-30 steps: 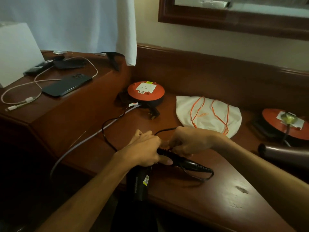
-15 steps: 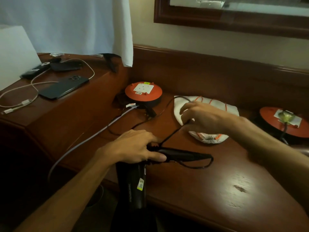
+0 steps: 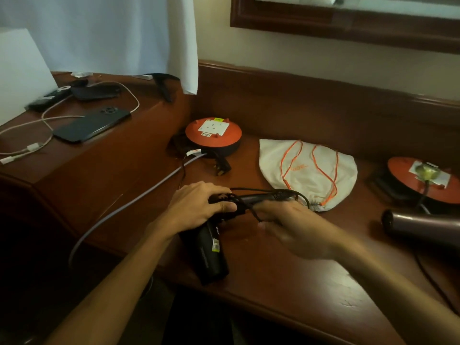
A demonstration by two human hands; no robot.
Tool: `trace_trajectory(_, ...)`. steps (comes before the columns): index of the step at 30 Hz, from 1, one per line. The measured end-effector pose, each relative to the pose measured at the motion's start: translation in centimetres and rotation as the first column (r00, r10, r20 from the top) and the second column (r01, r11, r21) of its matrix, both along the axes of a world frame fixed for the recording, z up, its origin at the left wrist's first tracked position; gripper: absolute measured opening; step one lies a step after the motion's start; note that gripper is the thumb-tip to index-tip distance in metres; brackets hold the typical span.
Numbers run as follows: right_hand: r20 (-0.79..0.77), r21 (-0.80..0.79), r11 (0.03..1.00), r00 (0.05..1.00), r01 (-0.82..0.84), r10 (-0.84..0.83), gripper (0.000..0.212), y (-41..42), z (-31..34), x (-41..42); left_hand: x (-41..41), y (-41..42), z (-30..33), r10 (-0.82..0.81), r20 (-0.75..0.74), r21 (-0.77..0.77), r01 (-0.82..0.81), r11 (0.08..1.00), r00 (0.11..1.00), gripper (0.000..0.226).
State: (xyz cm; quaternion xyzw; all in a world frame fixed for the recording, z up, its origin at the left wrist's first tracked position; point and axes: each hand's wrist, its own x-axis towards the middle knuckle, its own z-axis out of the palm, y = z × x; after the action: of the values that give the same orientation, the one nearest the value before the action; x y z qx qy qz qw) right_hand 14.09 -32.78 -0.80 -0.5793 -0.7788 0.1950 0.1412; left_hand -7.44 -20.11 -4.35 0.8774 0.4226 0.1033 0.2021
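A black hair dryer lies on the wooden desk, its barrel pointing toward me and its handle pointing right. My left hand grips the dryer where barrel and handle meet. The dryer's black cord loops over the handle. My right hand, blurred, sits just below the handle with its fingers curled and pinches the cord. The cord's plug lies near the orange reel.
An orange cable reel stands behind my hands, and a white drawstring bag lies to its right. A second reel and another hair dryer are at far right. A grey cable crosses the left; a phone lies on the raised shelf.
My right hand had carried the cord out toward the white bag and has now come back down beside the handle, laying a loop over it. My left hand stays on the dryer.
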Motion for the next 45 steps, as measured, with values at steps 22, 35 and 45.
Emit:
trace_trajectory(22, -0.202, 0.286, 0.939, 0.970, 0.192, -0.137, 0.043, -1.6, -2.0, 5.6, -1.5, 1.0, -1.1, 0.000, 0.249, -0.026, 0.007, 1.000, 0.969, 0.020)
trace_trajectory(35, -0.499, -0.130, 0.985, 0.851, 0.112, -0.162, 0.016, -1.2, -3.8, 0.8, 0.5, -0.4, 0.6, -0.141, -0.156, 0.042, 0.149, 0.988, 0.978, 0.059)
trace_trajectory(45, -0.584, -0.109, 0.994, 0.811, -0.023, -0.045, 0.020, -1.5, -1.8, -3.2, 1.0, -0.6, 1.1, -0.216, -0.301, 0.070, 0.247, 0.966, 0.929, 0.059)
